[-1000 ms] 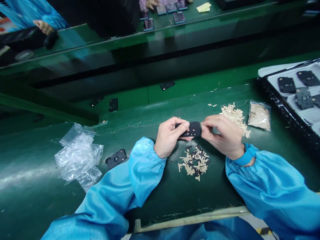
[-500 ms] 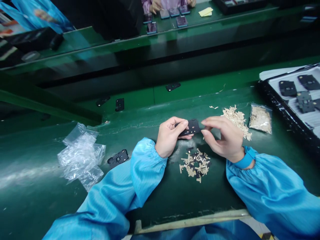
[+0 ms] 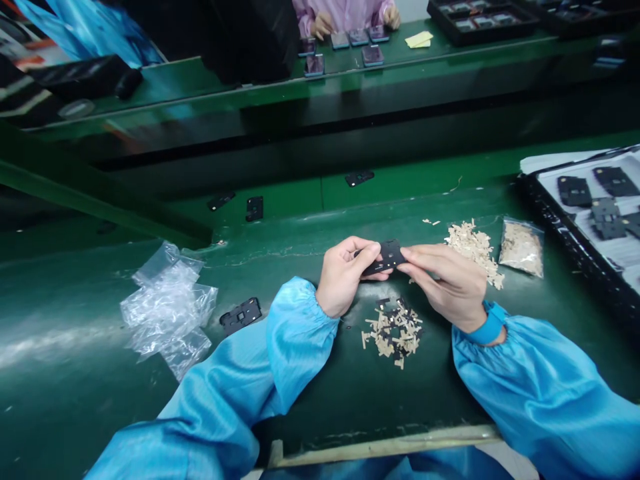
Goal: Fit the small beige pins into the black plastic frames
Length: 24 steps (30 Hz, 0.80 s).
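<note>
My left hand (image 3: pixel 345 275) grips a flat black plastic phone part (image 3: pixel 389 256) by its left end, thumb on top and fingers below. At the part's right end, my right hand (image 3: pixel 440 277) pinches the edge between thumb and fingertips; whether a small piece is also between them is hidden. Below the hands lies a small pile of beige and black strips (image 3: pixel 395 332). Beyond my right hand is a larger heap of beige pieces (image 3: pixel 473 247), and beside it a clear zip bag (image 3: pixel 521 248) filled with similar pieces.
Crumpled clear plastic bags (image 3: pixel 167 307) lie at left, near another black part (image 3: pixel 241 315). Several more black parts lie toward the back. A black-rimmed tray (image 3: pixel 560 220) with black parts stands at right. Across the raised bench, a person's hands (image 3: pixel 323 25) are near several phones (image 3: pixel 373 55).
My right hand has closed in from just off the part's right end and now touches it. The left hand keeps its grip. The whole view has shifted slightly.
</note>
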Each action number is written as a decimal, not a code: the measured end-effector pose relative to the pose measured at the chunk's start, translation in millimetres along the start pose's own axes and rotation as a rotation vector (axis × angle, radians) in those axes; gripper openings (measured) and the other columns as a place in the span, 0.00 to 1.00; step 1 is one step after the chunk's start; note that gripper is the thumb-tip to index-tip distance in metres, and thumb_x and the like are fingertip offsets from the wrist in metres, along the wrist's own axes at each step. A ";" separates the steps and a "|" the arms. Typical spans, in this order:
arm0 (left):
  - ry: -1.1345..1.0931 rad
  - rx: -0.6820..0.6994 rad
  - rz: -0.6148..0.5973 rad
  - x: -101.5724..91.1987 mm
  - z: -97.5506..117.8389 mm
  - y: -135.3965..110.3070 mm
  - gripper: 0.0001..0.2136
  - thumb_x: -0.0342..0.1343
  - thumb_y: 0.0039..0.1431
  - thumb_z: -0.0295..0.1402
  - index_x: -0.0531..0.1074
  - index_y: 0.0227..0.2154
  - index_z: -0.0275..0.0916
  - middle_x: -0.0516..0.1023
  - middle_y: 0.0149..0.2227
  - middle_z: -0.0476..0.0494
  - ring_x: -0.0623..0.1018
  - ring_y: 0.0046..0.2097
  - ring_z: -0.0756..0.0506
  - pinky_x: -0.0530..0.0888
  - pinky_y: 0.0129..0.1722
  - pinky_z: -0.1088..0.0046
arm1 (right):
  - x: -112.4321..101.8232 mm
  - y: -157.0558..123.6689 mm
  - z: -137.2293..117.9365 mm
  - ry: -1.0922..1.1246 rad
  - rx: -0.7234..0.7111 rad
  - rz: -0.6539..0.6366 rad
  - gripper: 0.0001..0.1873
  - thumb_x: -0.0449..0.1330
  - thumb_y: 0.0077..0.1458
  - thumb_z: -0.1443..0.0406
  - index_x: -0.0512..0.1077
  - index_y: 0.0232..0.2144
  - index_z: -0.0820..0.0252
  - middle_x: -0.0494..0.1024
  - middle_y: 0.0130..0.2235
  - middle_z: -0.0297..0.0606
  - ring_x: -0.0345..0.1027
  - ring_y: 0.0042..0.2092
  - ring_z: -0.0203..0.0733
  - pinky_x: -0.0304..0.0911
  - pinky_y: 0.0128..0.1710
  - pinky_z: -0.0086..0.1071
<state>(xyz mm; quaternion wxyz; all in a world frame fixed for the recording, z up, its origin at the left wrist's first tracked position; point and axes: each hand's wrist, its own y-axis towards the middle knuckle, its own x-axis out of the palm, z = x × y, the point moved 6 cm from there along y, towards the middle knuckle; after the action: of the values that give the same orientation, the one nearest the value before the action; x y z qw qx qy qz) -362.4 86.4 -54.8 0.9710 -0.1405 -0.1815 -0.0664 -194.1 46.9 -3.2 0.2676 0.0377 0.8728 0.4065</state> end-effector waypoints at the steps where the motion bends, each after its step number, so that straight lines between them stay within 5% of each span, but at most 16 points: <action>1: -0.005 0.004 0.003 -0.3 0.7 0.2 0.20 0.71 0.49 0.45 0.73 0.33 0.34 0.77 0.30 0.49 0.82 0.28 0.50 0.82 0.28 0.77 | -1.2 0.8 1.2 0.003 0.017 0.021 0.20 0.69 0.57 0.71 0.78 0.51 0.51 0.83 0.44 0.40 0.80 0.42 0.45 0.78 0.44 0.40; 3: -0.003 0.005 -0.006 -0.5 2.0 1.0 0.20 0.71 0.49 0.45 0.73 0.33 0.33 0.77 0.30 0.49 0.82 0.28 0.50 0.82 0.27 0.77 | -1.6 4.1 5.5 0.031 0.073 0.006 0.23 0.70 0.56 0.68 0.76 0.55 0.52 0.81 0.47 0.43 0.78 0.41 0.44 0.78 0.42 0.41; 6: 0.026 -0.025 -0.079 1.4 1.9 2.4 0.19 0.71 0.49 0.44 0.74 0.32 0.33 0.77 0.28 0.48 0.81 0.26 0.51 0.81 0.27 0.77 | 6.8 9.4 9.7 0.127 0.137 -0.208 0.30 0.69 0.58 0.63 0.70 0.62 0.54 0.76 0.55 0.48 0.76 0.46 0.46 0.78 0.42 0.40; 9: 0.052 -0.060 -0.139 3.6 1.0 2.9 0.19 0.72 0.49 0.44 0.74 0.31 0.33 0.78 0.26 0.48 0.79 0.24 0.51 0.81 0.26 0.77 | 12.7 9.6 9.1 0.173 0.158 -0.362 0.28 0.68 0.59 0.61 0.72 0.60 0.55 0.78 0.52 0.46 0.75 0.50 0.48 0.77 0.44 0.40; 17: 0.000 -0.001 -0.017 2.2 3.0 -0.2 0.18 0.72 0.50 0.43 0.76 0.33 0.33 0.77 0.29 0.49 0.80 0.26 0.52 0.81 0.27 0.78 | 7.7 0.6 5.7 0.068 0.174 -0.081 0.27 0.72 0.55 0.65 0.76 0.57 0.52 0.82 0.43 0.40 0.76 0.37 0.41 0.77 0.40 0.37; 20: -0.027 0.017 0.021 -0.1 3.0 0.5 0.18 0.72 0.50 0.43 0.76 0.32 0.33 0.77 0.30 0.49 0.81 0.29 0.51 0.82 0.29 0.77 | 6.5 -1.2 6.9 0.055 0.186 0.017 0.15 0.70 0.56 0.67 0.81 0.47 0.53 0.84 0.40 0.39 0.78 0.38 0.42 0.77 0.40 0.37; 22: -0.028 0.024 0.044 -2.2 3.2 2.1 0.18 0.72 0.49 0.43 0.76 0.32 0.33 0.78 0.31 0.49 0.82 0.30 0.51 0.83 0.30 0.77 | 6.5 -1.1 12.0 0.091 0.271 0.042 0.08 0.70 0.57 0.67 0.81 0.40 0.56 0.84 0.39 0.39 0.79 0.38 0.42 0.76 0.40 0.38; 24: -0.009 0.012 0.039 -2.7 2.5 3.9 0.18 0.72 0.49 0.43 0.76 0.32 0.32 0.78 0.30 0.48 0.82 0.30 0.51 0.83 0.31 0.77 | 10.5 -1.5 21.5 0.245 0.455 -0.006 0.11 0.70 0.56 0.62 0.78 0.42 0.58 0.82 0.35 0.38 0.78 0.33 0.40 0.76 0.35 0.35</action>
<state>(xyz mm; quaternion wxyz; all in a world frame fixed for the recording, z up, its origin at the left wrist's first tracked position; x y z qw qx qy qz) -365.1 91.0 -54.6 0.9721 -0.1386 -0.1835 -0.0456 -192.2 63.6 -20.2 0.1458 0.0451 0.9677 0.2007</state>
